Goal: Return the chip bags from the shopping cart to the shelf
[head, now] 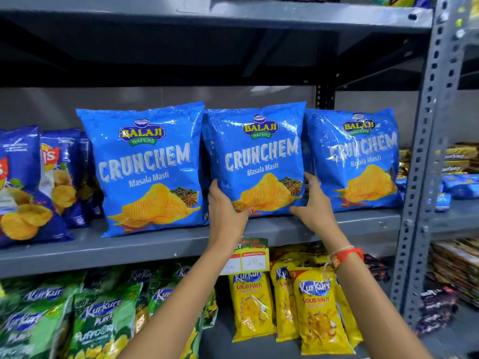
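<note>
On the grey metal shelf (160,244), between two more bags just like it, stands the shiny blue puffy plastic chip bag (255,156) in the middle. The left hand (223,211) holds its lower left corner, and the right hand (315,203) holds its lower right edge. Both hands are curled partly closed around the bag, with fingers behind it and thumbs in front.

The bag looks very light and full of air. It is soft and crinkly, and the shiny skin looks slippery. The chips inside probably break easily, so a gentle hold on the side edges seems best, with no squeezing in the middle.
</note>
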{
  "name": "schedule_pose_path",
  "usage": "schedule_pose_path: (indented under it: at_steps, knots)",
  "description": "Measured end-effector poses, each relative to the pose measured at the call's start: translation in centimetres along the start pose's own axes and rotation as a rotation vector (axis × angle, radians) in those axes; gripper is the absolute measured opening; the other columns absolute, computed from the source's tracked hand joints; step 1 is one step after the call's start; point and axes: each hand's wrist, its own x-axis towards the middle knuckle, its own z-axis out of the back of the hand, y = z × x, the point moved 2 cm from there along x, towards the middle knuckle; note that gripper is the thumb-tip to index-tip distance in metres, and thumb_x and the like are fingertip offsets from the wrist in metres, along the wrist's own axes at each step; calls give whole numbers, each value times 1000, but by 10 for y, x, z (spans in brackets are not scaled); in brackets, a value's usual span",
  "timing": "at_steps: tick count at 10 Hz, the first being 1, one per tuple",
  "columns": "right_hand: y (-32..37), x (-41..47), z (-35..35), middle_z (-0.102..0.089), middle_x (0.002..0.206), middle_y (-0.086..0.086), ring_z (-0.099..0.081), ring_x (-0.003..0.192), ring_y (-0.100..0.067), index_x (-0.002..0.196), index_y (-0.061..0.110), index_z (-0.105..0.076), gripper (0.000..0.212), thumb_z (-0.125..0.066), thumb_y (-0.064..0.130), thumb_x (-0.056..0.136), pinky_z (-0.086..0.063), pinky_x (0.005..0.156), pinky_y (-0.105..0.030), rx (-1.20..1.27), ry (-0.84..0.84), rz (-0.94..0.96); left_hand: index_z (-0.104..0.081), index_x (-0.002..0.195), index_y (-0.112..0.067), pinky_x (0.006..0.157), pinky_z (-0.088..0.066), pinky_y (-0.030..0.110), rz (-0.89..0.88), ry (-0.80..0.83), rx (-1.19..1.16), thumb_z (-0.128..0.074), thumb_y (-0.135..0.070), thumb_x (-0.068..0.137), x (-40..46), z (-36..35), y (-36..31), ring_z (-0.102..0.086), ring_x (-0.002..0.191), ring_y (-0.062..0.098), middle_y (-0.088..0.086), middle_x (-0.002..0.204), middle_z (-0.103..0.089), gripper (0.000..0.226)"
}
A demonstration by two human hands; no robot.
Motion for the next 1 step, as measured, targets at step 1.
schedule_pose_path:
  at_steps: [1]
  knots:
    - [0, -2, 6, -47, 142, -13, -50, 123, -30, 145, 18, -22, 86, -69, -2, 75, -45, 93, -36, 37, -51, 9, -6, 145, -17, 107, -29, 30, -102, -58, -14, -69, -18, 78, -16, 1, -8, -27, 138, 22, 6, 151, -22, 92]
